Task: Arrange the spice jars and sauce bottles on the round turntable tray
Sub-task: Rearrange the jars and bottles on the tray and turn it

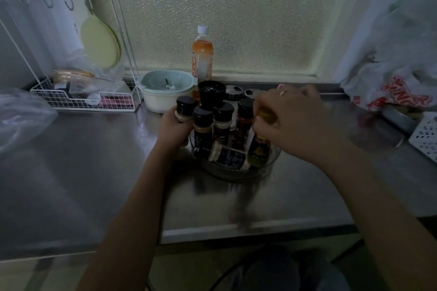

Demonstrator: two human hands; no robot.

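The dim light blurs the labels, and my right hand (292, 123) hides the cap of the bottle (259, 149) it grips in the tray (236, 170). My left hand (173, 129) curls round a jar (184, 110) at the tray's left edge.

A steel counter (94, 172) carries the clear round tray (236, 173) in the middle. Behind it stand a pale bowl (165, 94) and an orange bottle (202, 54). A white wire rack (82, 101) stands on the left, a plastic bag (390, 92) on the right.

Spice jars (221, 123) upright in turntable tray (236, 171), bowl (165, 92) behind-left, bottle (202, 54) behind.
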